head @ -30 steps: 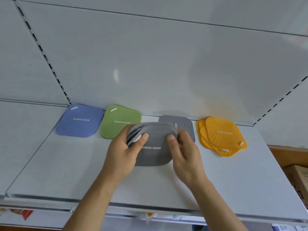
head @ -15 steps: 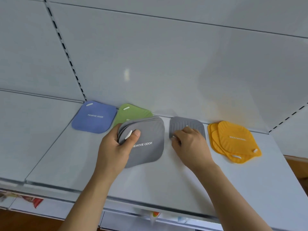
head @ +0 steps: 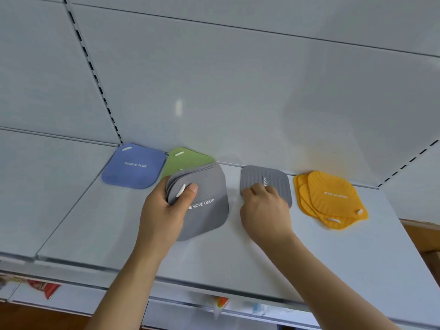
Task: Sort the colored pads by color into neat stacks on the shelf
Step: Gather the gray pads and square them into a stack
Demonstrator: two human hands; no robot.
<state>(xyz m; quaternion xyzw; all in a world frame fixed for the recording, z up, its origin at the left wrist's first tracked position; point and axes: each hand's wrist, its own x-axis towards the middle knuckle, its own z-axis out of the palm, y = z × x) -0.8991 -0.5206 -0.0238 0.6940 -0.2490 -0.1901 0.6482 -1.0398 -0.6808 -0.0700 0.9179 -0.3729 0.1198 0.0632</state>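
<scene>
Along the back edge of the shelf, a blue pad is laid by the left corner, with a green pad beside it. A stack of grey pads is gripped by the left hand, thumb on top, fingers curled beneath. A single grey pad is pressed under the right hand, whose curled fingertips are set on its near-left corner. Orange pads are fanned toward the right.

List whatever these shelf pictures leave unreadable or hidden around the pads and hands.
- Head view: the left hand covers the edges of the grey bundle, so its pad count is unclear.
- The bundle overlaps the green pad, hiding its lettering.
- The right hand covers the near part of the lone grey pad; its fingertip contact is unseen.
- Items below the shelf are blurred and cut off by its front lip.
</scene>
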